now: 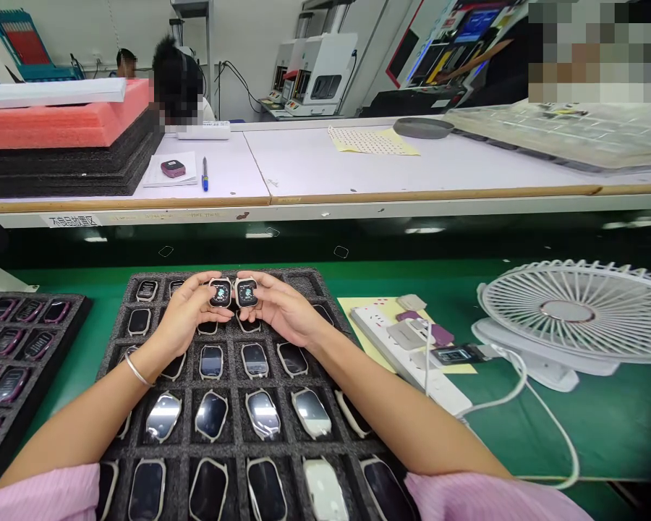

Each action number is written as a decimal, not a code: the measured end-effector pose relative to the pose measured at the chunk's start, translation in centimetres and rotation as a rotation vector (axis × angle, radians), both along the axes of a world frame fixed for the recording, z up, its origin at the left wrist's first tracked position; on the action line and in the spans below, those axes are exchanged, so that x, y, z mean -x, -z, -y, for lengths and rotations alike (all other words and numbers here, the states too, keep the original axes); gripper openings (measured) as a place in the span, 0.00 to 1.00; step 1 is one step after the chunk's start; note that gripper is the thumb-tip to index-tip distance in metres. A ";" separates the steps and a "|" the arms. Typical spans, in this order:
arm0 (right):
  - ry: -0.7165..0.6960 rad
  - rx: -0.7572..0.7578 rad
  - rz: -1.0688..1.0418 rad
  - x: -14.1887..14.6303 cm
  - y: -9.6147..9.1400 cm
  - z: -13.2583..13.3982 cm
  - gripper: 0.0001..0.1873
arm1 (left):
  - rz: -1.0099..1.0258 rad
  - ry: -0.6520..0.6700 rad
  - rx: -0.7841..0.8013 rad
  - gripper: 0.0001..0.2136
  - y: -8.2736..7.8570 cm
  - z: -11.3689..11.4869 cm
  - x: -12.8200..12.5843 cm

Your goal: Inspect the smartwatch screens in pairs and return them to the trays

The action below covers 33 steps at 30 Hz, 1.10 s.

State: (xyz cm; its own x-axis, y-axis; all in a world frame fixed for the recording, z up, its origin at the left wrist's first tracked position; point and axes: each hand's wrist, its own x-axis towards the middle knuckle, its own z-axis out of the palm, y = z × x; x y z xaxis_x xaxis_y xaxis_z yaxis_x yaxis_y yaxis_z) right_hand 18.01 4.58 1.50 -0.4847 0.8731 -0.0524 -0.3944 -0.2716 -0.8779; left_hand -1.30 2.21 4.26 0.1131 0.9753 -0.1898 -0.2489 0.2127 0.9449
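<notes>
My left hand pinches a smartwatch case with a lit screen between thumb and fingers. A second lit smartwatch case is gripped the same way in my right hand. The two cases are side by side, close together, screens facing me. Beneath both hands lies a dark foam tray with rows of pockets. Several strapless watch cases with pale frames sit in it, mostly dark or reflective screens up. One pale case near the front shows a whitish face. My forearms hide some pockets.
Another foam tray with purple-framed watches lies at left. To the right are a white power strip, cables and a white fan. A raised shelf behind carries foam stacks, a pen and a purple case. People are beyond.
</notes>
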 end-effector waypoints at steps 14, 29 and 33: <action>0.036 -0.148 0.070 0.3 0.0 0.5 0.19 | -0.051 0.048 -0.043 0.17 -0.1 0.2 -0.1; 0.048 -0.210 0.100 0.3 -0.1 0.6 0.18 | -0.032 0.064 -0.071 0.17 0.1 0.3 -0.1; 0.050 -0.223 0.107 0.3 -0.1 0.6 0.18 | -0.051 0.062 -0.077 0.18 0.1 0.3 -0.2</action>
